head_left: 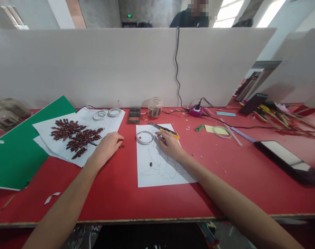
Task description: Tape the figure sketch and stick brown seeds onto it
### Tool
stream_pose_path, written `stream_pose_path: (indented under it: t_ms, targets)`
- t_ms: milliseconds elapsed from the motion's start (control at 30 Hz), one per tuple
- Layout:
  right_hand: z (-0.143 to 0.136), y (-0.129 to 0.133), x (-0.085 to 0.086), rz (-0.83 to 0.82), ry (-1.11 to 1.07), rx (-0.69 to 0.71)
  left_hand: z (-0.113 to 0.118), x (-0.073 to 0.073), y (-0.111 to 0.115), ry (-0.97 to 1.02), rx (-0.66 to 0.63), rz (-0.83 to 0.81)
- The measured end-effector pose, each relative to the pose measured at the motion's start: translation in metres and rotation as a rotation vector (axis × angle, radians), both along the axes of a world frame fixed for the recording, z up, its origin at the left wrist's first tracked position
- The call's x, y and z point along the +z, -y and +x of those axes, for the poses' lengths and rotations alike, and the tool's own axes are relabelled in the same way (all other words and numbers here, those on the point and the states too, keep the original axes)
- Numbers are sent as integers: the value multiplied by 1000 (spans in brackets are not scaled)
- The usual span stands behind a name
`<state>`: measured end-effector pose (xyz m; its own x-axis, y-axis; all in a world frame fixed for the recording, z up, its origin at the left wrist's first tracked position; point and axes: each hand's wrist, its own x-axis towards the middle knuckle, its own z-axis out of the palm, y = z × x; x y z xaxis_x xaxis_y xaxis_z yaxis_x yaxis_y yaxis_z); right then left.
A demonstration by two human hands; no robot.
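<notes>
Both forearms are stretched forward over the red table point(108, 204). The left hand point(108, 145) is placed palm down at the edge of the seed-covered drawing point(77, 136), its fingers curled and held close together; whether anything is pinched between them cannot be told. The right hand point(170, 143) is laid over the upper part of the pencil-sketched sheet point(147, 176), its fingers bent and slightly apart, near the yellow-and-black cutting tool point(165, 129).

The sketched sheet is set flat at the middle of the table, marked with faint lines and partly covered by the right hand and forearm. A single dark brown seed point(151, 164) is seen on its lower half, and a tape roll point(144, 137) is rested on its upper left. On the seed-covered drawing, branching clusters are formed by many glossy seeds, and the lower right is partly hidden by the left hand.

Behind the sketched sheet, a glass jar point(154, 108) is seen beside a calculator point(134, 115). To the right, a purple power adapter point(196, 110) is joined to black cables.
</notes>
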<state>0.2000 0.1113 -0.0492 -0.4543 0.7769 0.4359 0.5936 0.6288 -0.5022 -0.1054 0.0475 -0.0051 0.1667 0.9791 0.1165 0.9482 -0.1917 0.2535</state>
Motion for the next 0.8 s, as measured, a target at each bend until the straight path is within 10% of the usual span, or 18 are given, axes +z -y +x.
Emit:
stream_pose_path:
  t_ms: [800]
  targets:
    - [0, 0, -1, 14, -26, -2, 17, 13, 22, -57, -158, -107]
